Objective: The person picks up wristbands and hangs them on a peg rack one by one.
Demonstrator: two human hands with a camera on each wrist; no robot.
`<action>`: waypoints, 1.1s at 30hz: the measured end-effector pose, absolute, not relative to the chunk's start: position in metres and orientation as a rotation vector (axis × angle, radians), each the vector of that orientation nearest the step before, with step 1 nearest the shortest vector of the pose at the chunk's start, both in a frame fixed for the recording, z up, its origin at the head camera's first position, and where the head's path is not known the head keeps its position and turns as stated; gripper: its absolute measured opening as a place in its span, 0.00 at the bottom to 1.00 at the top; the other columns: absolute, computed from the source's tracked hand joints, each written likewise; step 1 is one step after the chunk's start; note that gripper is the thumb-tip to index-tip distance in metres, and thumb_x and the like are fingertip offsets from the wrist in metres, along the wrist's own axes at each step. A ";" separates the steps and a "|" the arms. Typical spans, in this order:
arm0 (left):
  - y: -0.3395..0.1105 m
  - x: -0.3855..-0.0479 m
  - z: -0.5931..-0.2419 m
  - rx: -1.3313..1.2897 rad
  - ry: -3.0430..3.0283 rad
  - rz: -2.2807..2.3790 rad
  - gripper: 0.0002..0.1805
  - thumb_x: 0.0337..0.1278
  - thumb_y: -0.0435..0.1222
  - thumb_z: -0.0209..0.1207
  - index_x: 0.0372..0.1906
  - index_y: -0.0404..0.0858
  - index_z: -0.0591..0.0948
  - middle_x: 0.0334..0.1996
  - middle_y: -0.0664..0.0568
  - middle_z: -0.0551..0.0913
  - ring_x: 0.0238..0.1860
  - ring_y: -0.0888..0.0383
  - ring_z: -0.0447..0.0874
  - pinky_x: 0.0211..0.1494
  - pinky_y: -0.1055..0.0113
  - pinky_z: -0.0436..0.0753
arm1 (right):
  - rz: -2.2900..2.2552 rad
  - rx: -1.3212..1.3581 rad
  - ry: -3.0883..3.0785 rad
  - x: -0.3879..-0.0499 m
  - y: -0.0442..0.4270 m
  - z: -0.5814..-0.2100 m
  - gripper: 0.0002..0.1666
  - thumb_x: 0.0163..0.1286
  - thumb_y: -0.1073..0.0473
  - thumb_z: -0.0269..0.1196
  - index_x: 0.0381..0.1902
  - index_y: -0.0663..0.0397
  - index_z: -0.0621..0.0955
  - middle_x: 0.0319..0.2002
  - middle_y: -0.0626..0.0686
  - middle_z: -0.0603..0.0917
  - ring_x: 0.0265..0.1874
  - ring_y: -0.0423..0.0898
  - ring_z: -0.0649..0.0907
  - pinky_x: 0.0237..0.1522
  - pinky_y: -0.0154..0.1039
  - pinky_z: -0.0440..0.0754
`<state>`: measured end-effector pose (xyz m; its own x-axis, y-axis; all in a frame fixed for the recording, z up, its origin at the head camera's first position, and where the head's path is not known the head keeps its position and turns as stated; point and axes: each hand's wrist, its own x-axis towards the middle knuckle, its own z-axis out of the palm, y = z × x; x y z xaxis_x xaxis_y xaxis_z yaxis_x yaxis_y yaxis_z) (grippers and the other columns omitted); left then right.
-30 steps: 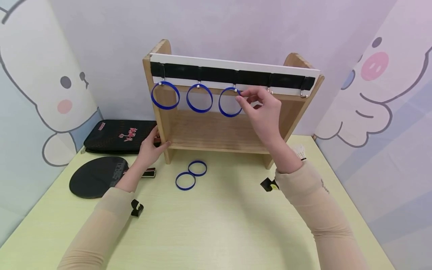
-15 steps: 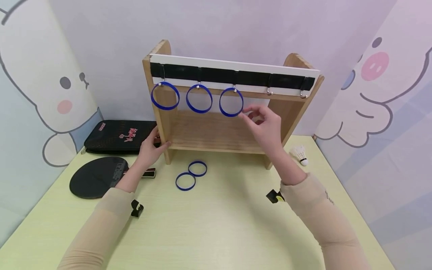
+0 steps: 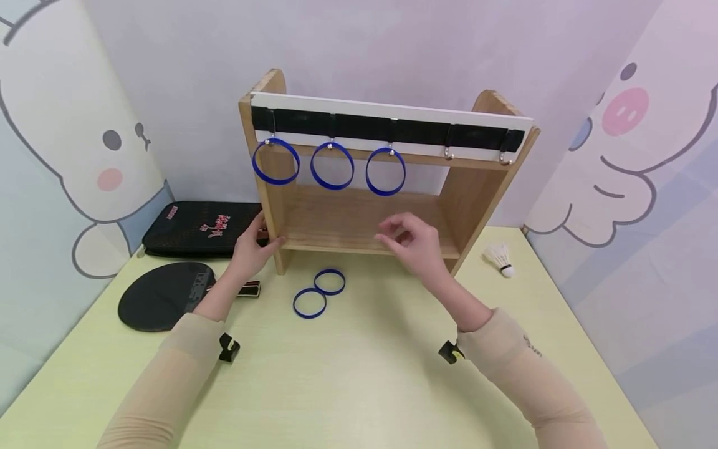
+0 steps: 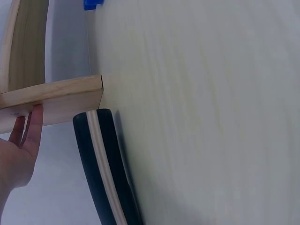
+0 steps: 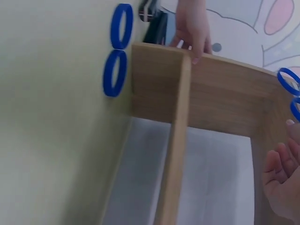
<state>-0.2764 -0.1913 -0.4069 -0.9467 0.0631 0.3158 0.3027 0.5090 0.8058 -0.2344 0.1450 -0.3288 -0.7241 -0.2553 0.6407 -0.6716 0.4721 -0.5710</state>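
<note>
My left hand [image 3: 249, 252] grips the left side panel of a small wooden shelf [image 3: 482, 187], thumb at the front and fingers on the outer side. Three blue rings hang from hooks on the shelf's top rail: a left ring [image 3: 275, 181], a middle ring [image 3: 332, 186] and a right ring [image 3: 386, 193]. Below and in front of the right ring is my right hand [image 3: 417, 246], fingers loosely bent around nothing. Two more blue rings lie touching on the table, a nearer one [image 3: 310, 317] and a farther one [image 3: 330, 293].
Two bare hooks, one a bare hook [image 3: 449, 154], are at the rail's right. Left of the shelf lie a black zip case [image 3: 191, 227] and a black table tennis bat [image 3: 159, 296]. A shuttlecock [image 3: 497, 257] lies to the right. Walls stand behind and at both sides.
My right hand has let go of the third ring, which hangs on its hook, and has moved down towards the lower board. My left hand has stayed on the shelf.
</note>
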 end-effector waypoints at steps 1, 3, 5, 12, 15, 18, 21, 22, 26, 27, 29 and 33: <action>-0.191 -0.276 -0.407 -0.311 -2.507 -1.410 0.41 0.60 0.40 0.60 0.74 0.48 0.52 0.59 0.38 0.69 0.54 0.41 0.73 0.50 0.44 0.79 | 1.155 0.803 -2.266 -0.234 0.144 -0.333 0.12 0.57 0.60 0.70 0.38 0.59 0.83 0.34 0.52 0.84 0.29 0.42 0.80 0.28 0.30 0.80; -0.191 -0.276 -0.406 -0.310 -2.504 -1.413 0.41 0.60 0.40 0.60 0.74 0.48 0.53 0.59 0.38 0.70 0.54 0.41 0.73 0.50 0.44 0.79 | 1.099 0.866 -2.306 -0.235 0.141 -0.342 0.13 0.56 0.59 0.70 0.38 0.58 0.83 0.36 0.51 0.84 0.30 0.42 0.80 0.27 0.30 0.79; -0.192 -0.276 -0.406 -0.311 -2.503 -1.412 0.41 0.60 0.40 0.60 0.74 0.48 0.53 0.59 0.38 0.70 0.54 0.41 0.73 0.49 0.44 0.79 | 1.068 0.938 -2.350 -0.236 0.138 -0.351 0.13 0.56 0.59 0.71 0.38 0.58 0.83 0.38 0.51 0.83 0.32 0.42 0.79 0.25 0.30 0.77; -0.192 -0.276 -0.407 -0.313 -2.500 -1.410 0.41 0.60 0.39 0.60 0.74 0.48 0.53 0.59 0.37 0.70 0.54 0.40 0.74 0.49 0.44 0.80 | 0.969 1.135 -2.524 -0.242 0.128 -0.383 0.14 0.57 0.60 0.70 0.41 0.56 0.83 0.41 0.50 0.83 0.32 0.43 0.78 0.21 0.28 0.75; -0.191 -0.276 -0.406 -0.320 -2.499 -1.409 0.41 0.60 0.39 0.61 0.74 0.48 0.53 0.59 0.37 0.70 0.54 0.40 0.74 0.49 0.44 0.80 | 0.954 1.175 -2.584 -0.245 0.126 -0.395 0.14 0.57 0.61 0.70 0.42 0.57 0.83 0.42 0.51 0.82 0.37 0.46 0.79 0.23 0.27 0.75; -0.191 -0.275 -0.407 -0.323 -2.498 -1.411 0.41 0.60 0.39 0.61 0.74 0.47 0.53 0.59 0.37 0.70 0.54 0.40 0.74 0.49 0.44 0.79 | 0.943 1.207 -2.633 -0.248 0.124 -0.404 0.14 0.57 0.62 0.70 0.42 0.58 0.83 0.43 0.51 0.82 0.38 0.47 0.80 0.24 0.27 0.76; -0.191 -0.276 -0.407 -0.321 -2.500 -1.407 0.41 0.60 0.39 0.60 0.74 0.47 0.53 0.59 0.37 0.70 0.54 0.40 0.73 0.49 0.44 0.79 | 0.935 1.236 -2.692 -0.253 0.123 -0.412 0.15 0.58 0.63 0.69 0.44 0.58 0.83 0.45 0.52 0.82 0.39 0.49 0.80 0.27 0.30 0.79; -0.191 -0.276 -0.407 -0.320 -2.501 -1.406 0.41 0.60 0.39 0.60 0.74 0.47 0.53 0.59 0.37 0.70 0.54 0.40 0.73 0.50 0.44 0.79 | 0.932 1.242 -2.716 -0.254 0.123 -0.415 0.15 0.58 0.63 0.69 0.44 0.57 0.83 0.46 0.52 0.82 0.40 0.49 0.80 0.29 0.32 0.80; -0.192 -0.277 -0.409 -0.319 -2.504 -1.402 0.41 0.60 0.40 0.60 0.74 0.47 0.53 0.60 0.37 0.69 0.54 0.40 0.73 0.50 0.43 0.79 | 0.912 1.271 -2.797 -0.259 0.121 -0.425 0.17 0.59 0.61 0.68 0.47 0.56 0.83 0.47 0.52 0.82 0.41 0.49 0.80 0.38 0.39 0.82; -0.192 -0.277 -0.409 -0.319 -2.504 -1.402 0.41 0.60 0.40 0.60 0.74 0.47 0.52 0.60 0.37 0.69 0.54 0.40 0.73 0.50 0.43 0.79 | 0.908 1.280 -2.809 -0.261 0.120 -0.427 0.17 0.59 0.60 0.68 0.47 0.56 0.82 0.47 0.52 0.82 0.41 0.49 0.81 0.40 0.39 0.82; -0.192 -0.278 -0.410 -0.319 -2.503 -1.403 0.41 0.60 0.39 0.60 0.74 0.47 0.52 0.60 0.37 0.69 0.54 0.40 0.73 0.50 0.43 0.79 | 0.898 1.299 -2.827 -0.262 0.119 -0.431 0.18 0.59 0.58 0.68 0.48 0.55 0.82 0.47 0.51 0.82 0.42 0.48 0.81 0.44 0.40 0.81; -0.191 -0.279 -0.411 -0.326 -2.499 -1.409 0.41 0.60 0.40 0.60 0.74 0.48 0.52 0.60 0.37 0.69 0.54 0.40 0.73 0.50 0.43 0.79 | 0.877 1.346 -2.827 -0.266 0.117 -0.437 0.19 0.58 0.58 0.69 0.48 0.55 0.82 0.47 0.51 0.82 0.43 0.46 0.80 0.46 0.38 0.80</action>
<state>-0.2794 -0.1910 -0.4106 -0.9427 0.0697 0.3264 0.3153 0.5064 0.8026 -0.2656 0.1174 -0.4370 -0.6523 -0.7473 0.1269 -0.6879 0.5134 -0.5130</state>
